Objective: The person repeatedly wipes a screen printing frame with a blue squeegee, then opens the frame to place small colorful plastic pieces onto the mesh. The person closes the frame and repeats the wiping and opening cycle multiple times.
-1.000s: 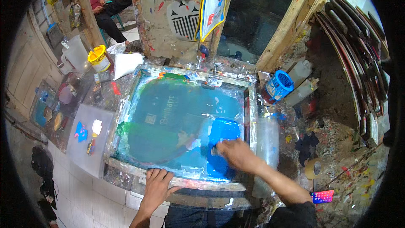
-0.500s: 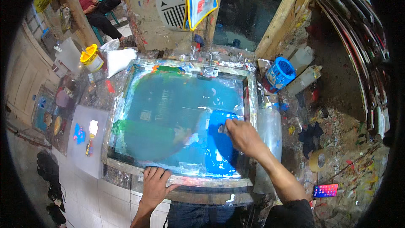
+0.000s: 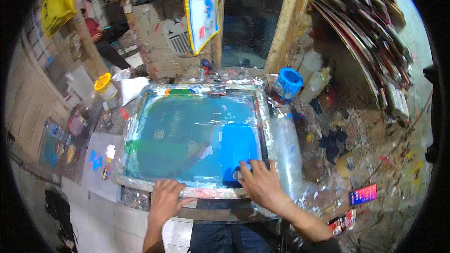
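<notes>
A screen-printing frame with a teal mesh lies on the worktable in front of me. My left hand grips its front rail near the left, fingers over the top and thumb out along the edge. At the front right of the mesh, my right hand is closed on a squeegee, mostly hidden under the fingers. Behind that hand a smooth band of blue ink covers the mesh's right part. Green stains and a pale printed design show on the left part.
A blue ink tub and clear bottles stand at the back right, a yellow tub at the back left. Right of the frame are a plastic roll, tape and a phone. A person sits beyond.
My right hand has come toward me across the blue ink, from mid-mesh to the front rail. The ink band looks smoother. My left hand stays on the rail; the view has shifted.
</notes>
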`<state>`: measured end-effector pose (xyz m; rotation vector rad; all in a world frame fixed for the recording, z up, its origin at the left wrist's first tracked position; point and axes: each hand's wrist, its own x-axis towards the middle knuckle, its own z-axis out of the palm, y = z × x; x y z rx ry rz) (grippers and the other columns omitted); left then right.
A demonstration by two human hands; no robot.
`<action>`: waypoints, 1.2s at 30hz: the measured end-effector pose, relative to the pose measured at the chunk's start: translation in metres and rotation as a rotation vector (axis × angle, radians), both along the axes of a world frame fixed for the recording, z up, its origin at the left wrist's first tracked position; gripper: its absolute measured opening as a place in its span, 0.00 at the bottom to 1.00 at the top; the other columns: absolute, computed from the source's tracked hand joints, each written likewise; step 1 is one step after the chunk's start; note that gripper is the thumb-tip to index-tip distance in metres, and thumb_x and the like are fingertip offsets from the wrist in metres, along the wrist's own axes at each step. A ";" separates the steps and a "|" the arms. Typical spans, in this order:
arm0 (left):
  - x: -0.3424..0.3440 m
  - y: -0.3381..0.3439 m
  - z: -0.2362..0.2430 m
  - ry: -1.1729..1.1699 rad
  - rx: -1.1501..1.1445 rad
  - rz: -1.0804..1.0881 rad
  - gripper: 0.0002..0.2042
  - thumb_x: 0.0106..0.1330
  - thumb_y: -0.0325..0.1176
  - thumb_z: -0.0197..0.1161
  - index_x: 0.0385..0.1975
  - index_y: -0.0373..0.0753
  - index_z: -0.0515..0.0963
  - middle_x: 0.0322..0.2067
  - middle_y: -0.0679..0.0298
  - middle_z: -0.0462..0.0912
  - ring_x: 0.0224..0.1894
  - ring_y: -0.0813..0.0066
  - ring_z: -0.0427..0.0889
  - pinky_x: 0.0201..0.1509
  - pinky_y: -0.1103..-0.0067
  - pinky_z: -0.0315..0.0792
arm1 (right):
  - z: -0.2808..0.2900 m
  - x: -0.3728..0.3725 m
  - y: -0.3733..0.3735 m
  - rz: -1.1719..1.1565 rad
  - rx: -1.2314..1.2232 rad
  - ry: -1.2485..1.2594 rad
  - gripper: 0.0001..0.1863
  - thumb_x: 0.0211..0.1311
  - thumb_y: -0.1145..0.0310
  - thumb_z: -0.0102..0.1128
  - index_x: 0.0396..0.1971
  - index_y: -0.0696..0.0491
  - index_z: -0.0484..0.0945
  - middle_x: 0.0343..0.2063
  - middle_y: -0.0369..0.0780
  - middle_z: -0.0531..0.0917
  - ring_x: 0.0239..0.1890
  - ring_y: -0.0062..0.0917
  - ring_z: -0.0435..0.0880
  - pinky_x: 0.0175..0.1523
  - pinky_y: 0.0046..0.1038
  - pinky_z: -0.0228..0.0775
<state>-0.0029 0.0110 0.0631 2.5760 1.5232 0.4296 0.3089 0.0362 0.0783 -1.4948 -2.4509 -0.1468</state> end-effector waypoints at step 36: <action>-0.127 -0.007 -0.063 -1.419 0.400 0.939 0.27 0.65 0.11 0.47 0.65 0.36 0.71 0.63 0.55 0.75 0.47 0.70 0.87 0.46 0.73 0.87 | 0.316 0.051 0.372 -0.048 -0.056 0.284 0.30 0.73 0.45 0.58 0.36 0.63 0.86 0.29 0.41 0.85 0.33 0.24 0.80 0.43 0.30 0.70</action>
